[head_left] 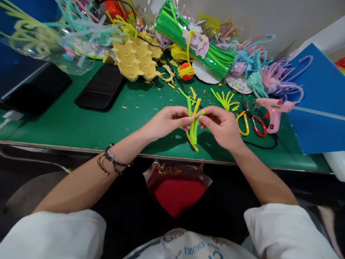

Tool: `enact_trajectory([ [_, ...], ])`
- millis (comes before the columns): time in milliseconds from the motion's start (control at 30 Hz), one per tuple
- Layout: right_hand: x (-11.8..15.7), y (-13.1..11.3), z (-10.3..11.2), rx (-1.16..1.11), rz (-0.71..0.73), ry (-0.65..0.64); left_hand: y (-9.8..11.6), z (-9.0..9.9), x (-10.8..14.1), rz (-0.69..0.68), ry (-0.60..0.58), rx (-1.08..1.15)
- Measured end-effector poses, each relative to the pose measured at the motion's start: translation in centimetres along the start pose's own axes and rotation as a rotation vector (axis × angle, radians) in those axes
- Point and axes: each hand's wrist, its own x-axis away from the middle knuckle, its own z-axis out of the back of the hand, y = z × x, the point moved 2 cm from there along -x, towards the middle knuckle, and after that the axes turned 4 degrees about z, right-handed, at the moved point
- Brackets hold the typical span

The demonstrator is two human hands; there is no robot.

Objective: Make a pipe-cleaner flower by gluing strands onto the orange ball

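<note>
Near the table's front edge, a small bunch of green and yellow pipe cleaners (193, 131) is pinched between both hands. My left hand (176, 120) grips the bunch from the left, thumb and fingers closed on the stems. From the right, my right hand (219, 124) closes its thumb and fingertips on a bright green pipe cleaner at the bunch's side. The stems splay out above and below the fingers. Another bundle of short green and yellow pipe cleaners (225, 100) lies just beyond my right hand.
Scissors with red handles (259, 126) and a pink glue gun (275, 112) lie at the right, before a blue board (320, 108). A phone (101, 87) rests at the left. Behind are an egg carton (136, 57), an orange ball wrapped in yellow (186, 71) and bagged green pipe cleaners (172, 27).
</note>
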Motion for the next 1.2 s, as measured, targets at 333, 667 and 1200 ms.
enact_trajectory([
  [333, 0.2, 0.6, -0.4, -0.030, -0.043, 0.032, -0.2, -0.1, 0.0, 0.047, 0.024, 0.022],
  [667, 0.3, 0.9, -0.4, 0.047, -0.044, 0.075, -0.1, -0.1, 0.1, 0.060, 0.040, 0.017],
  [1200, 0.3, 1.4, -0.7, 0.020, -0.094, 0.069, 0.4, -0.4, 0.2, 0.056, 0.008, -0.035],
])
